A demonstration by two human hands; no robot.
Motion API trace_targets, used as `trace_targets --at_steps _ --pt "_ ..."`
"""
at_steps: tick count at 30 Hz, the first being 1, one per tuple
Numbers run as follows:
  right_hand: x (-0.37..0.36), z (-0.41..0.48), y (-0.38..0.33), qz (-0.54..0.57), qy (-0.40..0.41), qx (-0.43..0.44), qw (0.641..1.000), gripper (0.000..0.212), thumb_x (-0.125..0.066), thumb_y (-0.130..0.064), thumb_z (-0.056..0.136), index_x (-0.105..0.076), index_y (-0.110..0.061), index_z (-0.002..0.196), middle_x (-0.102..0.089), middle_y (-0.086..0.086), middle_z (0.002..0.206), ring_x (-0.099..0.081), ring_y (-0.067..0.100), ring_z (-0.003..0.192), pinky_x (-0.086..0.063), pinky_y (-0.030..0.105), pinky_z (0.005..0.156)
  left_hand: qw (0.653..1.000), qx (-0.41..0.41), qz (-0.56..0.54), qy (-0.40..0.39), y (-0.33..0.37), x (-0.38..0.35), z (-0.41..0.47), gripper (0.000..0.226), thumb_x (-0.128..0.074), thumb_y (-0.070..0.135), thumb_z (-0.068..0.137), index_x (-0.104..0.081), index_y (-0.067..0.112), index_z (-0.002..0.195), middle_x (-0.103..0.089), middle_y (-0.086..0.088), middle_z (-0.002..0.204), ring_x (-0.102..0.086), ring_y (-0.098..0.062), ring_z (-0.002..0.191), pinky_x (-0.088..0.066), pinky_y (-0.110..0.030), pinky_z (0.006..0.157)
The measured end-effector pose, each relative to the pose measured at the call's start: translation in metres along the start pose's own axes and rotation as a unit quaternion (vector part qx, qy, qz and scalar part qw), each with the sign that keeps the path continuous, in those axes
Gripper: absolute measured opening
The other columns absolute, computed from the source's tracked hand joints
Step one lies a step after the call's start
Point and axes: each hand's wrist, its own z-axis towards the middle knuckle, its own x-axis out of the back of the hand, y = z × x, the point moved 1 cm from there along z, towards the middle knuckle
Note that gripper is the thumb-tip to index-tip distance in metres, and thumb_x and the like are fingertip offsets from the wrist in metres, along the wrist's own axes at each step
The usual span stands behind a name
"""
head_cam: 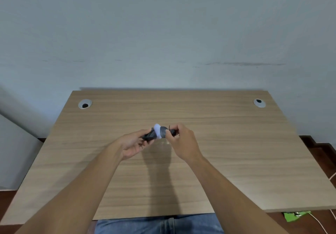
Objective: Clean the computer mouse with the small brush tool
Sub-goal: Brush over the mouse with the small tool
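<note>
Above wooden desk (218, 142) by pale wall (163, 33), left hand (133, 145) grip holding mouse (154, 134), right hand (183, 142) grip holding brush (157, 131).

The rectangular desk top (218, 151) is light brown laminate with a fine horizontal wood-grain pattern. Two round silver-grey cable grommets sit at its far left (85, 104) and far right (259, 103) corners, each with a black opening. The small computer mouse (153, 134) is black and dark grey; the fluffy brush head (157, 130) on it is white. The wall (163, 33) is pale blue-grey with a dark smudge. Blue denim jeans (158, 224) show at the near edge, and a bright green scrap (295, 215) lies on the dark brown floor (318, 151), near right.
</note>
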Motion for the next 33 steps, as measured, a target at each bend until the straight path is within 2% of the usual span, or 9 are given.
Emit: trace_targets --at_steps 2,5,8,11,17,20,24,28,33 --pt "0.005 0.003 0.003 -0.006 0.009 -0.021 1.000 0.015 -0.069 -0.031 0.095 -0.069 -0.016 0.094 -0.070 -0.008 0.084 -0.066 0.016 0.079 -0.053 0.033 0.073 1.000 0.001 -0.003 0.004 0.001 0.003 -0.003 0.019 -0.070 0.019 0.103 -0.073 0.005 0.116 -0.076 -0.018 0.105 -0.077 -0.020 0.079 -0.057 -0.015 0.056" --pt "0.006 0.000 0.000 -0.016 -0.025 0.019 0.999 0.015 -0.071 -0.034 0.095 -0.069 -0.018 0.094 -0.068 -0.012 0.082 -0.058 0.003 0.068 -0.043 0.016 0.064 1.000 0.004 -0.014 0.008 0.002 0.008 -0.003 0.020 -0.070 0.019 0.103 -0.073 0.002 0.114 -0.075 -0.019 0.102 -0.077 -0.020 0.075 -0.058 -0.015 0.054" --pt "-0.001 -0.005 0.000 -0.013 -0.065 0.038 0.997 0.016 -0.071 -0.035 0.095 -0.069 -0.019 0.094 -0.069 -0.011 0.084 -0.056 0.002 0.067 -0.042 0.014 0.064 1.000 0.013 -0.019 0.002 0.002 0.007 -0.001 0.020 -0.067 0.017 0.104 -0.072 0.000 0.112 -0.073 -0.019 0.101 -0.077 -0.020 0.069 -0.057 -0.016 0.052" --pt "0.001 -0.001 0.006 -0.014 -0.005 -0.013 1.000 0.015 -0.069 -0.033 0.095 -0.067 -0.018 0.093 -0.071 -0.008 0.085 -0.060 0.006 0.071 -0.047 0.021 0.067 1.000 0.010 -0.008 0.004 0.004 0.005 -0.003 0.021 -0.073 0.018 0.101 -0.074 0.002 0.114 -0.077 -0.020 0.107 -0.078 -0.022 0.083 -0.058 -0.016 0.057" --pt "0.002 0.004 -0.012 -0.007 -0.028 0.027 0.999 0.020 -0.073 -0.034 0.095 -0.073 -0.015 0.096 -0.073 -0.009 0.086 -0.059 -0.005 0.066 -0.042 0.010 0.063 0.985 -0.103 0.124 0.060 -0.001 0.003 -0.002 0.033 -0.080 0.004 0.093 -0.064 -0.004 0.121 -0.077 -0.026 0.113 -0.074 -0.025 0.081 -0.051 -0.019 0.054" --pt "-0.002 0.009 -0.009 -0.028 -0.011 0.011 0.999 0.025 -0.072 -0.037 0.094 -0.069 -0.012 0.090 -0.072 -0.002 0.083 -0.055 0.005 0.064 -0.041 0.018 0.060 0.971 -0.144 0.180 0.068 0.002 -0.004 -0.007 0.033 -0.083 0.004 0.092 -0.066 0.001 0.120 -0.079 -0.023 0.115 -0.079 -0.021 0.082 -0.054 -0.021 0.063" --pt "0.005 0.016 0.003 -0.049 0.027 -0.036 0.998 0.028 -0.069 -0.035 0.096 -0.066 -0.007 0.090 -0.069 0.002 0.079 -0.056 0.018 0.069 -0.040 0.023 0.057 0.915 -0.197 0.345 0.074 0.003 0.001 -0.014 0.043 -0.093 0.016 0.083 -0.072 0.019 0.120 -0.081 -0.004 0.110 -0.078 -0.016 0.088 -0.060 -0.028 0.075" --pt "0.001 0.012 -0.010 -0.043 -0.001 0.017 0.999 0.023 -0.072 -0.034 0.097 -0.071 -0.012 0.091 -0.071 -0.007 0.081 -0.058 0.001 0.068 -0.042 0.011 0.064 0.846 -0.260 0.456 0.093 0.001 0.002 -0.013 0.063 -0.096 0.016 0.077 -0.063 0.030 0.129 -0.078 0.005 0.102 -0.068 0.004 0.068 -0.051 -0.021 0.072" --pt "-0.006 0.013 -0.007 -0.061 -0.015 0.024 0.998 0.025 -0.071 -0.038 0.097 -0.069 -0.014 0.090 -0.073 -0.004 0.083 -0.061 0.005 0.071 -0.047 0.023 0.068 0.792 -0.306 0.513 0.124 -0.005 -0.008 -0.016 0.059 -0.096 0.018 0.075 -0.067 0.024 0.126 -0.076 0.010 0.102 -0.071 -0.005 0.089 -0.052 -0.018 0.076"
